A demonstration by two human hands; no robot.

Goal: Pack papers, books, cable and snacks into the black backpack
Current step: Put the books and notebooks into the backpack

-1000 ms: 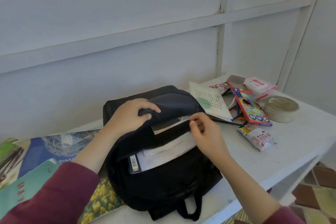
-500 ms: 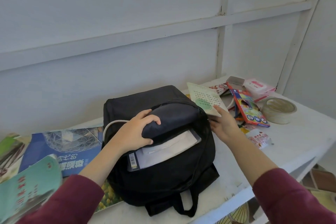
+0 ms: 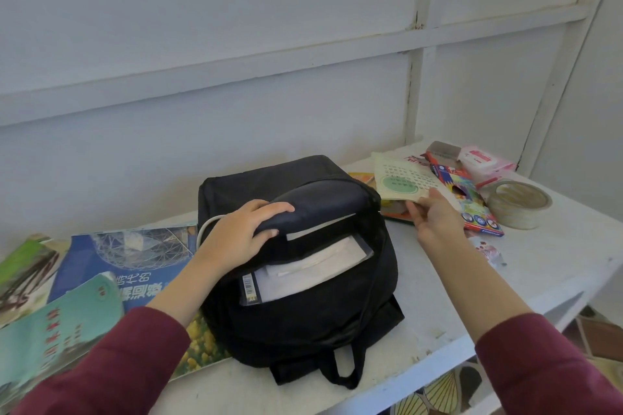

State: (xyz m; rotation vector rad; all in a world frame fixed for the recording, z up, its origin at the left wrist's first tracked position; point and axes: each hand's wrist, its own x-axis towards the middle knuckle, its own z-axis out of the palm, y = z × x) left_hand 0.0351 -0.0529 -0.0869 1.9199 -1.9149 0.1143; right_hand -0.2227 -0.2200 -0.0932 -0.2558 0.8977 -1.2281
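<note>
Holding the black backpack [image 3: 303,307] open at centre frame, left hand [image 3: 241,234] curled over its flap [image 3: 325,202], a person pinches a pale booklet [image 3: 399,178] in the right hand [image 3: 436,224] grip at centre right, the bag's mouth lying just lower left of it.

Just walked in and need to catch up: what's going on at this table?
A person is packing a black backpack on the white table. The left hand grips the bag's top flap, holding the opening wide; white papers already sit inside. The right hand pinches the lower edge of a pale booklet, just right of the bag. Books lie left of the bag; a pencil box, a tape roll and a snack packet remain on the right.
</note>
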